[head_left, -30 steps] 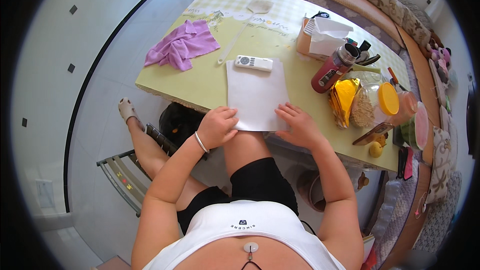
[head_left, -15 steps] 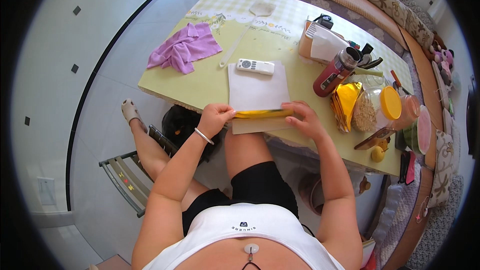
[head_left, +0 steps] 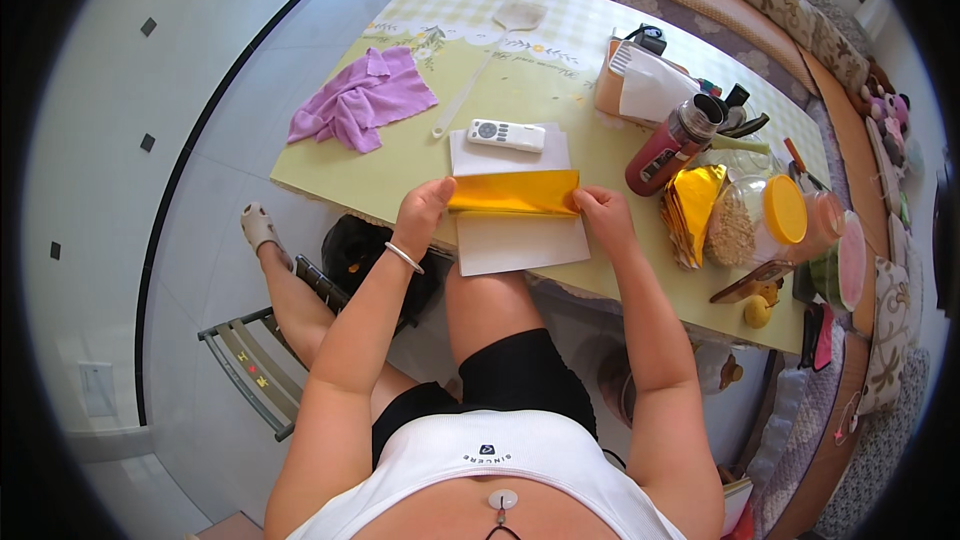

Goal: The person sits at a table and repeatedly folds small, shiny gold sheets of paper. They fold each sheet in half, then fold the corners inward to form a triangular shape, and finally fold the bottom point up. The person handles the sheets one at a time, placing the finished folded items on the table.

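Observation:
Between my two hands stretches a folded strip of shiny gold foil paper, held over white paper on the table. My left hand pinches its left end, and my right hand grips its right end between thumb and fingers. Beneath the strip lie white sheets, showing both in front of it and behind it. A white remote control rests on the far part of the sheets.
On the table's left is a purple cloth, with a long-handled spatula beside it. To the right stand a maroon flask, a stack of gold foil sheets, a yellow-lidded jar, a phone and a tissue box.
The gold foil strip has tilted up and moved farther from me, showing a broader face. More of the near white sheet is visible. Both hands moved away with the strip.

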